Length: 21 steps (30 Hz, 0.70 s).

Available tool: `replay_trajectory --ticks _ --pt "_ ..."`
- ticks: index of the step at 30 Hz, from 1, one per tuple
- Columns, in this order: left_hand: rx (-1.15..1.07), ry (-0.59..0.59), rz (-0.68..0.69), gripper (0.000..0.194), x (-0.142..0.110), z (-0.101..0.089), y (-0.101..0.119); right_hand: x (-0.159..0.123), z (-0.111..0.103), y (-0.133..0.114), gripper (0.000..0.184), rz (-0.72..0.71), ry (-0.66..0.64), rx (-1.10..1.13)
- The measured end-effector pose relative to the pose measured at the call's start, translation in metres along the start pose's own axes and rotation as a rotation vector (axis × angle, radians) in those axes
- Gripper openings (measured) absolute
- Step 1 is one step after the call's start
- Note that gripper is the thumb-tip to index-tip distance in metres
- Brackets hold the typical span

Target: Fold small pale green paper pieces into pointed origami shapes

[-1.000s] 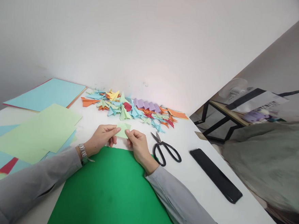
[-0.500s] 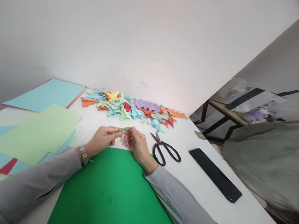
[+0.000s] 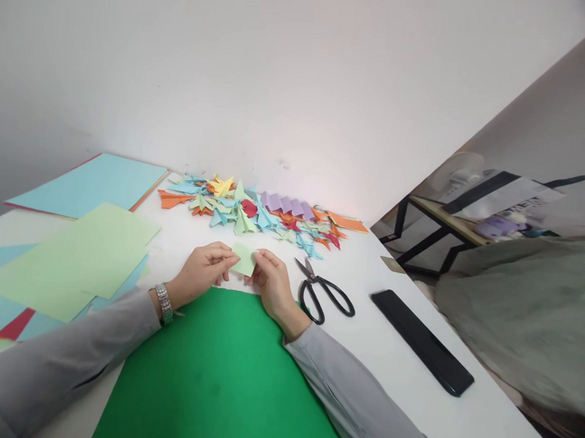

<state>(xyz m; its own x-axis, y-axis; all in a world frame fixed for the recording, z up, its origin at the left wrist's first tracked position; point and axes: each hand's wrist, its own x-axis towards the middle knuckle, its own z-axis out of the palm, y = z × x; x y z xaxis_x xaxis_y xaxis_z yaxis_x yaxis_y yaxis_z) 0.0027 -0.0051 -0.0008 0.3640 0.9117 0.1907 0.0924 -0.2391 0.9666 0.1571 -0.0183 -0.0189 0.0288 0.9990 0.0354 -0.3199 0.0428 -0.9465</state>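
A small piece of light green paper [image 3: 243,260] is held up between both hands, its flat face turned toward me. My left hand [image 3: 202,271] pinches its left edge, and a metal watch band circles that wrist. On the right edge, the thumb and fingers of my right hand [image 3: 273,282] close over the paper. Both hands are just above the far edge of a large green sheet [image 3: 221,374] on the white table. Black-handled scissors [image 3: 320,291] lie to the right of my right hand, blades partly apart.
Many folded paper pieces [image 3: 245,221] in mixed colours lie along the wall. Loose paper sheets [image 3: 69,263] and a blue-topped stack [image 3: 95,182] are at left. A long black object [image 3: 421,341] lies at right, near the edge. Beyond stands a small table [image 3: 440,219].
The light green paper, seen nearly edge-on before, now shows its flat, squarish face. Both hands stay in almost the same place, still pinching it.
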Motion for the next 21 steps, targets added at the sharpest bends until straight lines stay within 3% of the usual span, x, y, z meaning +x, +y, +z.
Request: replay_trajectory --ticks 7,11,21 --pt "-0.166 0.004 -0.121 0.026 0.0007 0.0004 0.0014 -0.0054 0.0007 -0.0038 0.020 0.038 -0.001 -0.095" --pt "-0.118 -0.046 -0.146 0.028 0.0015 0.0001 0.0019 -0.0090 0.0020 -0.0071 0.021 0.095 -0.064 -0.170" --pt "-0.197 -0.001 -0.157 0.025 0.0036 -0.0014 -0.0007 -0.0042 0.0016 -0.0031 0.027 -0.047 -0.024 -0.173"
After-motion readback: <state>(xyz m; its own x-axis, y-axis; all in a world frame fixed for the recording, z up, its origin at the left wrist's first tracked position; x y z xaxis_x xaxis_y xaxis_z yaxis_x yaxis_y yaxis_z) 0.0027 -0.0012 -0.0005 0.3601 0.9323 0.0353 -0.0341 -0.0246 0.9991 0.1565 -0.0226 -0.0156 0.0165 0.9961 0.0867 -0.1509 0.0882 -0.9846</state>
